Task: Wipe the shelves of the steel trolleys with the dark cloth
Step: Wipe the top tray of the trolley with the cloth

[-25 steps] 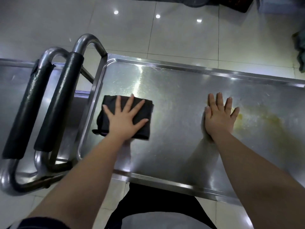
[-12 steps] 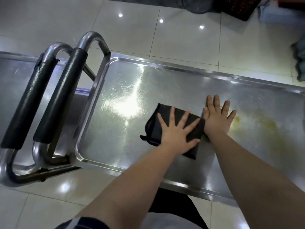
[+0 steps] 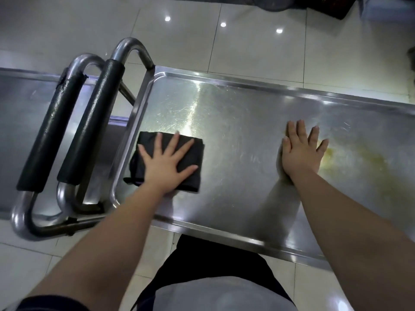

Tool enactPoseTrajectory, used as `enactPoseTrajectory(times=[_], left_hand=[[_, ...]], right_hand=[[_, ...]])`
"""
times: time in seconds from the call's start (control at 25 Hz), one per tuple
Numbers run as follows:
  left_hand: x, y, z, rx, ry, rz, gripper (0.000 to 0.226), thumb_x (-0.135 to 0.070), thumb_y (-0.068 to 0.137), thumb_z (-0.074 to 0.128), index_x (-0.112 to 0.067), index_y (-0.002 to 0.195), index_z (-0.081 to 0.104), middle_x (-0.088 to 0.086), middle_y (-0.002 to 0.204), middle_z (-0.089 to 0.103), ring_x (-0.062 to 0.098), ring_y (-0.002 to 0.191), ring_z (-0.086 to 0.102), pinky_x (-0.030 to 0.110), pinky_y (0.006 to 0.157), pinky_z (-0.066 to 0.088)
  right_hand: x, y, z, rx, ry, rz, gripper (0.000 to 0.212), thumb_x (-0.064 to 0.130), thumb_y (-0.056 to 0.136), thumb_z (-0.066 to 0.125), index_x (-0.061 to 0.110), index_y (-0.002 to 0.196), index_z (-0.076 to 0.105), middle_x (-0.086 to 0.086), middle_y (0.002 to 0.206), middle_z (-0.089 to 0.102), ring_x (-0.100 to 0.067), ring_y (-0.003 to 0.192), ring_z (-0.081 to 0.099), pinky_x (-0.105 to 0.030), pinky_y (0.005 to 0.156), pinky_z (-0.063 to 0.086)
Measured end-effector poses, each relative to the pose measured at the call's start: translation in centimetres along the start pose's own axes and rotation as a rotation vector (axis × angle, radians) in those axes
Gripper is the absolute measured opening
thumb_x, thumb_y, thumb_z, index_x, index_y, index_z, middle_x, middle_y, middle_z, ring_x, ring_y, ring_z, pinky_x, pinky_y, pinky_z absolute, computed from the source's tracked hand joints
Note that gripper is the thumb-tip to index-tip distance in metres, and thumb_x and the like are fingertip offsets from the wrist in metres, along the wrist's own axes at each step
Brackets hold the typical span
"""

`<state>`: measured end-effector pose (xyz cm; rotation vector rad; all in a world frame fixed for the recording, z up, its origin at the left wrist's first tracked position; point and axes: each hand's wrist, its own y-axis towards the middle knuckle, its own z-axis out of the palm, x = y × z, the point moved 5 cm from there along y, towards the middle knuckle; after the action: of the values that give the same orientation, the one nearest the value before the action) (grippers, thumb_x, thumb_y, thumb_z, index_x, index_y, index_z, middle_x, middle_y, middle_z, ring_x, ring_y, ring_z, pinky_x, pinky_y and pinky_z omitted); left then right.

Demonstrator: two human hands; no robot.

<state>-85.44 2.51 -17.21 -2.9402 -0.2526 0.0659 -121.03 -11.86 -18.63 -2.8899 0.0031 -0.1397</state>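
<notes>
Shelf [image 3: 235,135]: steel trolley top
Stain [image 3: 350,158]: yellowish, just beyond right hand
Cloth [image 3: 190,153]: folded, at shelf's left end
Left hand [image 3: 164,167]: spread flat, pressing cloth
Right hand [image 3: 301,156]: flat on bare steel
Risk: braced right hand could block strokes, stain missed

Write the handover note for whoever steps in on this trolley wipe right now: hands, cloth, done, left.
Left hand: flat, fingers spread, pressing the dark cloth onto the shelf at its left end, beside the black-gripped handles.
Right hand: flat on bare steel mid-shelf, holding nothing.
Done: wiping is under way at the left end; how much is clean cannot be told.
Left: a yellowish stain shows just right of the right hand, so wipe that and the shelf's right part. Then probably do the second trolley's shelf at far left.
</notes>
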Motion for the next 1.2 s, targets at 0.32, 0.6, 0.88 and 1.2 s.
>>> enactPoseTrajectory(times=[0.32, 0.6, 0.88, 1.2], left_hand=[[-2.4, -1.1, 0.0, 0.027, -0.044, -0.028, 0.07, -0.088, 0.079, 0.002, -0.062, 0.142, -0.016, -0.012, 0.163, -0.012, 0.043, 0.145, -0.017, 0.079, 0.101, -0.01], [-21.1, -4.3, 1.2, 0.042, -0.009, 0.252, 0.073, -0.083, 0.083, 0.016, -0.054, 0.15, 0.007, -0.004, 0.165, 0.004, 0.05, 0.145, -0.009, 0.082, 0.098, -0.007], [-9.4, -5.3, 1.1, 0.0, 0.021, 0.089, 0.073, -0.086, 0.08, 0.014, -0.061, 0.146, -0.004, -0.014, 0.163, -0.005, 0.039, 0.148, -0.011, 0.08, 0.102, -0.006], [3.5, -7.5, 1.0, 0.069, 0.053, -0.038, 0.072, -0.086, 0.08, 0.0, -0.059, 0.145, -0.012, -0.011, 0.163, -0.011, 0.039, 0.147, -0.015, 0.078, 0.105, -0.003]], right_hand=[[0.7, -0.2, -0.1, -0.005, -0.023, 0.032, 0.057, 0.047, 0.099, 0.002, 0.037, 0.154, -0.005, 0.009, 0.164, -0.007, -0.032, 0.149, -0.013, -0.058, 0.116, -0.009], [0.5, -0.2, -0.1, -0.006, -0.03, 0.021, 0.055, 0.045, 0.101, 0.006, 0.037, 0.154, -0.005, 0.009, 0.164, -0.007, -0.032, 0.149, -0.011, -0.059, 0.116, -0.008], [-0.1, 0.0, -0.2, -0.011, 0.005, -0.026, 0.056, 0.046, 0.101, 0.009, 0.038, 0.155, -0.001, 0.01, 0.164, -0.004, -0.03, 0.149, -0.01, -0.057, 0.116, -0.01], [-0.1, 0.1, 0.2, 0.014, -0.029, -0.03, 0.056, 0.049, 0.099, 0.004, 0.038, 0.154, -0.006, 0.009, 0.164, -0.009, -0.032, 0.149, -0.013, -0.057, 0.112, -0.015]])
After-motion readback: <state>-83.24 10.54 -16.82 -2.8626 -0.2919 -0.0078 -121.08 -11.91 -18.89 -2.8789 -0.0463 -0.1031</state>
